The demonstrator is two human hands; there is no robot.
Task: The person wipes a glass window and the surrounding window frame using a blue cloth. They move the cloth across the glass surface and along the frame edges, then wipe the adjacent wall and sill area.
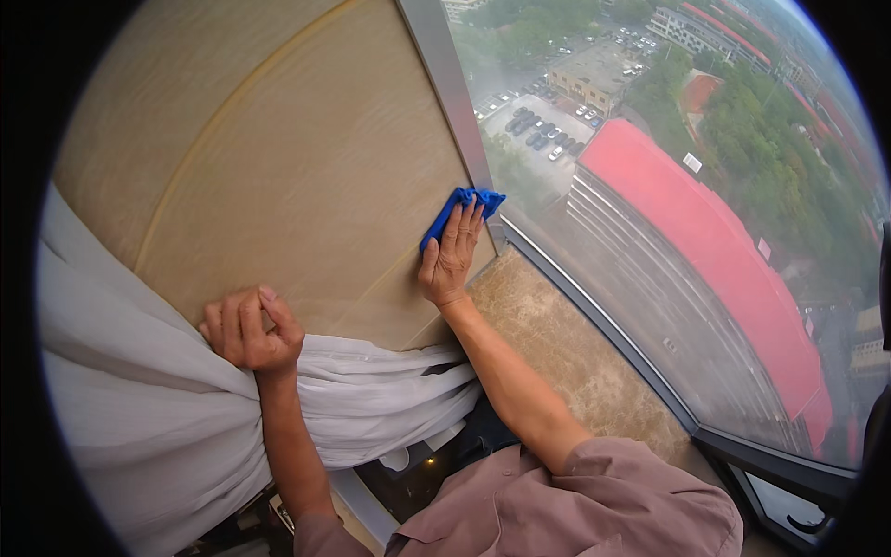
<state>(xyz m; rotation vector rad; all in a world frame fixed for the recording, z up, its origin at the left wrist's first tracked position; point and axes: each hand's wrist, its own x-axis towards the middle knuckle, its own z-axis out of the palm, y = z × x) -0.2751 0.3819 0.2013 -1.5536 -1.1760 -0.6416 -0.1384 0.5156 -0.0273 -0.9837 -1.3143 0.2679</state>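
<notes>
My right hand [452, 254] presses a folded blue cloth [445, 217] flat against the beige wall panel [313, 174]. The cloth's upper end reaches onto the grey metal window frame [452, 90], close to its lower corner. On the left, my left hand [254, 327] is curled at the edge of a pale grey curtain [160, 390], in front of the panel. Its fingers bend inward, and whether they grip curtain fabric is hard to see. The curtain hangs gathered below and beside my left forearm.
A large window pane [626, 230] fills the right side, with a red-roofed building and parked cars far below. Under it runs a brown marbled sill [557, 327]. A dark window frame with a handle [807, 522] sits at lower right. Small objects lie beneath the curtain.
</notes>
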